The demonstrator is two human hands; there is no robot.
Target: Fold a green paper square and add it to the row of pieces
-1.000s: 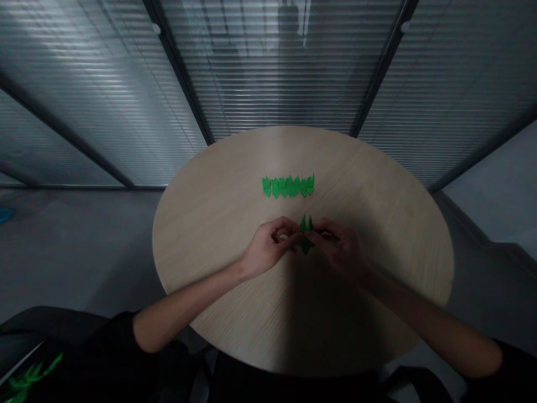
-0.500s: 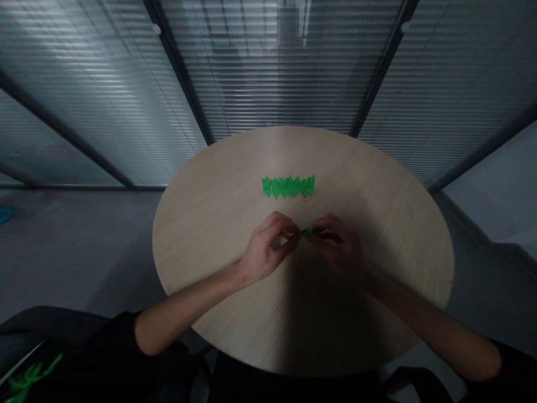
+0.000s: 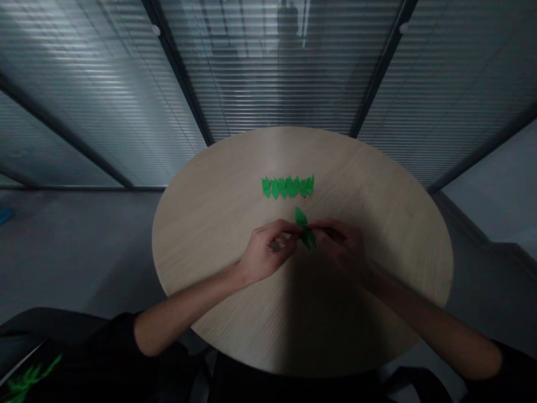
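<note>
Over the table's middle, my left hand (image 3: pixel 271 246) pinches the left side of a small green leaf-shaped piece (image 3: pixel 301 217), which looks like folded paper. My right hand (image 3: pixel 342 243) has its fingertips closed on the same piece from the other side. One pointed end sticks up above the fingers, and a split end hangs below them. The pinched middle is partly hidden. Beyond my hands, several similar green pieces (image 3: pixel 288 187) lie side by side in a row.
A round wooden table (image 3: pixel 201 207) holds all of this. Glass panels with blinds (image 3: pixel 277 95) rise behind its far edge. At the lower left, more green pieces (image 3: pixel 31 378) lie on a dark surface beside a dark chair (image 3: pixel 54 319).
The green piece has turned between my fingers: earlier only a narrow strip showed, and now both its ends stand out above and below. The row has not moved.
</note>
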